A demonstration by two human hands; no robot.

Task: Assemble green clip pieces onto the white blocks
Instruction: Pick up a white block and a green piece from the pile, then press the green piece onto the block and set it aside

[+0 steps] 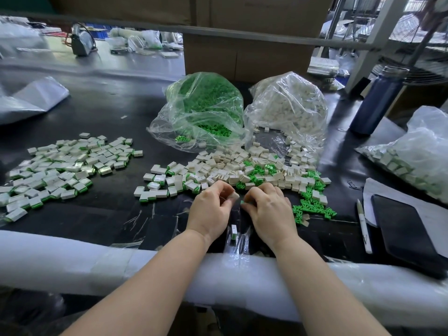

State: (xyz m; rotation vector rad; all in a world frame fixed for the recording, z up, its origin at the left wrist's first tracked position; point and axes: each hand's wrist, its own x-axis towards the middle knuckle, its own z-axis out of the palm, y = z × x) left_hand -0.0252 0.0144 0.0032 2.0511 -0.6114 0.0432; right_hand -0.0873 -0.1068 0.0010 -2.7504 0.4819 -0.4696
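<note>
Single view only: head-worn, wide-angle, no second view to overlap. Looks forward and down across table (pixel 101 112) from person's seat at near edge. Near edge, foam-padded, runs curved across lower frame; forearms enter from bottom. Left hand (pixel 211 209) and right hand (pixel 269 212) sit close, just below frame centre. Far edge and boxes (pixel 247 57) lie well back, at top. Straight lines bow toward frame borders.
</note>
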